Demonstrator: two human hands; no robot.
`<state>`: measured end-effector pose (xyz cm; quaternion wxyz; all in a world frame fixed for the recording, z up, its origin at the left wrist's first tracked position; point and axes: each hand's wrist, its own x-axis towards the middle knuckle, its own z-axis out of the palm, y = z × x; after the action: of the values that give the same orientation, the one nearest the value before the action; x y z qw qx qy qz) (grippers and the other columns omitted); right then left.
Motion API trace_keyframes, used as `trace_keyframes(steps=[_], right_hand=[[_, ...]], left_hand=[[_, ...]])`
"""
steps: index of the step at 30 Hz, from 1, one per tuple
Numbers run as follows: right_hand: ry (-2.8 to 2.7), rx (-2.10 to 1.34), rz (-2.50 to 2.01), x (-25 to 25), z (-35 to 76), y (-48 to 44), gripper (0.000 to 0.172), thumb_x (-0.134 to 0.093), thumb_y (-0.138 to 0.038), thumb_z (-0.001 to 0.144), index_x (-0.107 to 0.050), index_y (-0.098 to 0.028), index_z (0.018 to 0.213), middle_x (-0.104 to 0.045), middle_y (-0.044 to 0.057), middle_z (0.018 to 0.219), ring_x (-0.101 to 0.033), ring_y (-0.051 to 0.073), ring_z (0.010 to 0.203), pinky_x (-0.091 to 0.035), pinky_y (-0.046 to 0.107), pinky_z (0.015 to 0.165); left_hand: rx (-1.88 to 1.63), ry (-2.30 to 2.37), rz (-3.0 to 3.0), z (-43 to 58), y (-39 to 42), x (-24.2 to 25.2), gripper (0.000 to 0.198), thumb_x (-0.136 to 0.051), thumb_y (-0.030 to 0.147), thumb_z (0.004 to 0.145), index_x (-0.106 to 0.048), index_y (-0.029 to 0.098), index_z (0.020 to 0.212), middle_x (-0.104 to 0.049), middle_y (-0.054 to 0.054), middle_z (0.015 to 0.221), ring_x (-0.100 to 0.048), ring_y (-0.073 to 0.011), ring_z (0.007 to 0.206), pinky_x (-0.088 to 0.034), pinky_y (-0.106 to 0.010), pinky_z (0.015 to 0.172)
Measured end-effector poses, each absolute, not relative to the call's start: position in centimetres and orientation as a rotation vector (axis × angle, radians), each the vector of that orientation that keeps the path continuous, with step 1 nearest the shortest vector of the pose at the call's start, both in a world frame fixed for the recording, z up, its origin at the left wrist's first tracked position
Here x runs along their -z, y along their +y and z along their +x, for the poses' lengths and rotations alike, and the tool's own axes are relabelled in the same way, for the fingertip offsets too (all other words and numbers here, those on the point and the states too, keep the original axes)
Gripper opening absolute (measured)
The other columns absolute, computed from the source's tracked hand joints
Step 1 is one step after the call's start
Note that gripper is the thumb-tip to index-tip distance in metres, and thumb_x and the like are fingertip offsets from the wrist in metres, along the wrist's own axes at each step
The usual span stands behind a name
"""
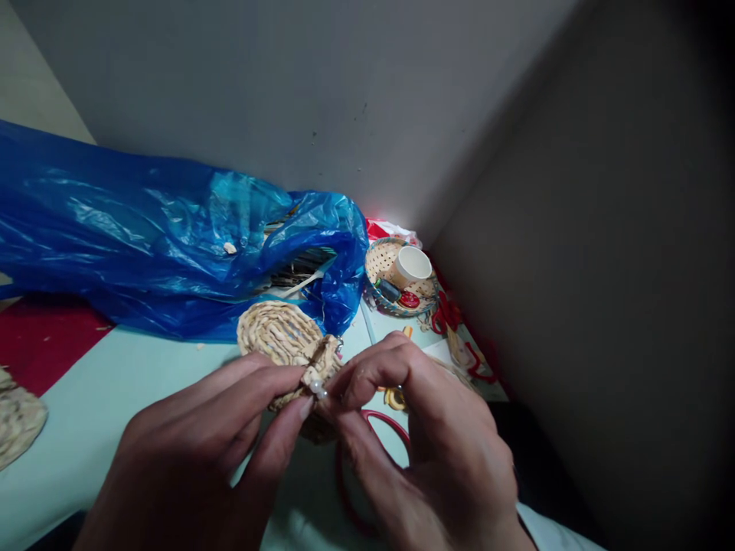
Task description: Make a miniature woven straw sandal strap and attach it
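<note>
A woven straw piece [326,353] with a few small pearly beads [317,388] on its near edge is between my two hands. My left hand [212,428] pinches it with thumb and forefinger at the left, close to the beads. From the right, my right hand [425,436] has its thumb and bent fingers closed right beside the beads; what lies between these fingertips is hidden. A coiled, oval straw face [279,329] shows just behind; whether it is joined to the held piece I cannot tell. Red-handled scissors [387,422] lie under my right hand, partly covered.
A large blue plastic bag [161,237] with straw strips inside lies along the wall. In the corner, a small woven basket [382,256] holds a paper cup [413,264] and a dark thread spool [388,288]. Another woven piece [20,417] sits at far left.
</note>
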<state>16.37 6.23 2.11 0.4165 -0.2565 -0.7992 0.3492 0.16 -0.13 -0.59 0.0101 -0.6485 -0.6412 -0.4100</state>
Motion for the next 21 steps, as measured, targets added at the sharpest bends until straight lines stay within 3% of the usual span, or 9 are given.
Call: trace_keyframes(steps=[9, 14, 21], right_hand=[[-2.012, -0.840, -0.657, -2.2, 16.1, 6.1, 0.017, -0.058, -0.007, 0.087, -0.051, -0.021, 0.082, -0.059, 0.000, 0.079, -0.060, 0.015, 0.073, -0.047, 0.030, 0.062], [-2.010, -0.785, -0.646, -2.5, 15.9, 6.0, 0.017, -0.057, -0.006, 0.089, -0.051, -0.019, 0.079, -0.056, 0.000, 0.075, -0.057, 0.014, 0.073, -0.045, 0.027, 0.061], [-2.089, -0.804, -0.694, -2.5, 16.2, 6.3, 0.016, -0.059, -0.007, 0.089, -0.052, -0.020, 0.082, -0.058, 0.000, 0.082, -0.059, 0.015, 0.081, -0.047, 0.027, 0.066]], left_hand=[[1.272, -2.015, -1.994, 0.2, -0.2, 0.6, 0.016, -0.053, 0.022, 0.090, -0.067, 0.030, 0.089, -0.077, 0.007, 0.083, -0.073, -0.0174, 0.075, -0.050, -0.027, 0.072], [1.287, -1.989, -2.003, 0.2, -0.2, 1.0, 0.016, -0.054, 0.021, 0.089, -0.067, 0.029, 0.093, -0.079, 0.006, 0.087, -0.073, -0.0189, 0.081, -0.049, -0.029, 0.079], [1.210, -1.790, -2.031, -0.5, 0.4, 1.7, 0.014, -0.051, 0.021, 0.091, -0.062, 0.031, 0.090, -0.080, 0.008, 0.081, -0.076, -0.0157, 0.072, -0.054, -0.024, 0.070]])
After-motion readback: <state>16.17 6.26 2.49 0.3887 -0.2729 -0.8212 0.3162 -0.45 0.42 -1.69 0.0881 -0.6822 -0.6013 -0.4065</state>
